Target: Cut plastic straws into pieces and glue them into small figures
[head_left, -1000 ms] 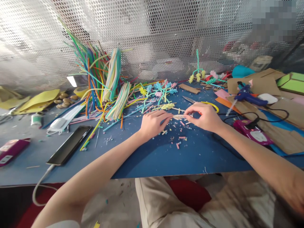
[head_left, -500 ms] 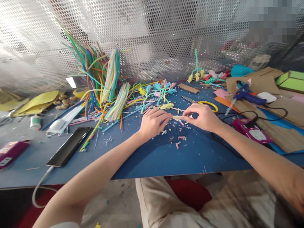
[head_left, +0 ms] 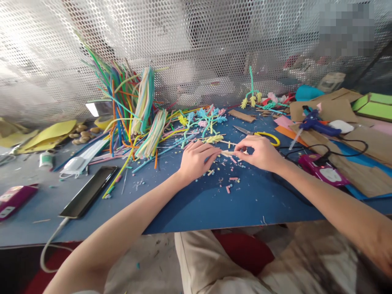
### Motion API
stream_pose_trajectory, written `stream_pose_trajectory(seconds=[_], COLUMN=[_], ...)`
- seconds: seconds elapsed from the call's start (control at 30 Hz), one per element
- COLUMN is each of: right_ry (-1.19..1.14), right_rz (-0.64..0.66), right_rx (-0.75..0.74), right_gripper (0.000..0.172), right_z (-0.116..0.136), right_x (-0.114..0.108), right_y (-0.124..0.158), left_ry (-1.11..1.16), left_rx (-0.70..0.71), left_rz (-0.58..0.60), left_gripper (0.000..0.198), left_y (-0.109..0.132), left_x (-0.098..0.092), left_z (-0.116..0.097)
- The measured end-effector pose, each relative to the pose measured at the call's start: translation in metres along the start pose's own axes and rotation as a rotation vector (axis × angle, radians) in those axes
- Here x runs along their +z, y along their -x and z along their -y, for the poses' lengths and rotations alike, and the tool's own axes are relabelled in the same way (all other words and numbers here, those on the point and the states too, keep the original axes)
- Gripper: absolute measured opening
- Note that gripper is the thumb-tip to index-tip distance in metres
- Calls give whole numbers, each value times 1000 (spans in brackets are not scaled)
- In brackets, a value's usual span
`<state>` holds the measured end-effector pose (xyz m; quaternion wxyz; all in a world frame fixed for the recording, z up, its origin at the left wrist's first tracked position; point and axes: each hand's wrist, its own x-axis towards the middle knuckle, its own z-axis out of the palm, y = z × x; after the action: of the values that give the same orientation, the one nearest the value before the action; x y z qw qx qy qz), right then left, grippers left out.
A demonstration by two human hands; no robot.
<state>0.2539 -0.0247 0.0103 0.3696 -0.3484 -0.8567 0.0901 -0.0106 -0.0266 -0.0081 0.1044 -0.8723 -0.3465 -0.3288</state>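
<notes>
Low over the blue table, my left hand (head_left: pixel 197 160) pinches one end of a short, pale cream strip (head_left: pixel 227 152) that looks like a piece of pipe cleaner. The other end is between the thumb and forefinger of my right hand (head_left: pixel 259 153). My fingers hide part of it. Just beyond lies a yellow fuzzy piece (head_left: pixel 214 139), with blue and pink pipe-cleaner flowers (head_left: pixel 203 113) on green stems further back. Small cut bits (head_left: pixel 233 179) are scattered under and before my hands. Scissors with yellow handles (head_left: pixel 271 136) lie behind my right hand.
Bundles of pipe cleaners (head_left: pixel 143 98) stand at back left. A phone (head_left: pixel 88 192) with a cable lies left, near a face mask (head_left: pixel 75 164). At right are a blue glue gun (head_left: pixel 318 122), a magenta power block (head_left: pixel 323 169) and cardboard (head_left: pixel 324 110). Perforated metal (head_left: pixel 183 36) backs the table.
Both hands stay in nearly the same place, still pinching the pale strip. My right fingers have shifted very slightly, and the whole view has moved a little.
</notes>
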Motion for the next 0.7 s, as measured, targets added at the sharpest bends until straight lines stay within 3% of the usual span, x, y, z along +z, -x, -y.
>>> stream_pose_trajectory(seconds=[0.33,0.53,0.7], right_ry=[-4,-69,-118], right_rz=[17,-18,-18], right_rx=[-4,82,148], right_gripper=[14,14,28], right_z=[-2,-1,-5], right_x=[1,-2,-2], right_y=[0,1,2], left_ry=[22,32,43], left_rx=[-26,-54,-74], left_rz=[6,-6,-14], left_gripper=[20,23,23], left_y=[1,-2,-2], left_x=[-1,-3,-3], left_z=[-1,-2,-1])
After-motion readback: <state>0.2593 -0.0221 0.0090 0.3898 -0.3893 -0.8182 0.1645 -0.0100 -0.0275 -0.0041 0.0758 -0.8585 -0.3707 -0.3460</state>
